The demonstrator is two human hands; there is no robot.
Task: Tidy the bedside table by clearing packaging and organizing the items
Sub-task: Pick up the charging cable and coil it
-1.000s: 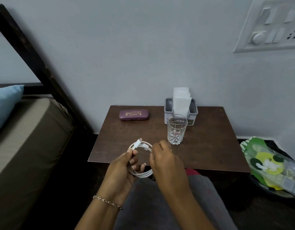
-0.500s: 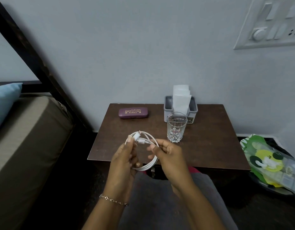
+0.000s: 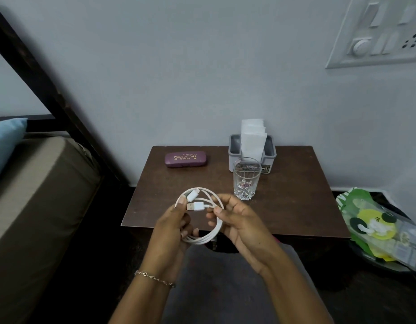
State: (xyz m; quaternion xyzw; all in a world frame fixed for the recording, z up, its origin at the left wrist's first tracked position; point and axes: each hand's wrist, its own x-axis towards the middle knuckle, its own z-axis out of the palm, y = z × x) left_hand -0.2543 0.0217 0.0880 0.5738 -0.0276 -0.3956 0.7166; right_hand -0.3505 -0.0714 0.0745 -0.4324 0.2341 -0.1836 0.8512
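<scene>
The cable coil (image 3: 197, 206) has widened, left hand (image 3: 172, 230) and right hand (image 3: 242, 223) fingers (image 3: 217, 210) pinching it; holder (image 3: 270, 155) holds napkins (image 3: 252, 136).

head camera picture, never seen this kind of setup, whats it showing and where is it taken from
There is no machine here: a person wears one wide camera on the head, looking forward and down, so you see their own two arms. The left hand holds a white coiled charging cable, and the right hand pinches it just behind its flat plug. Beyond them stands a dark brown wooden bedside table. On it are a purple hard glasses case, a clear cut-glass tumbler and, behind that, a grey plastic holder with white paper napkins. Off the table at the right sits green and yellow plastic packaging; a bed is at the left.
</scene>
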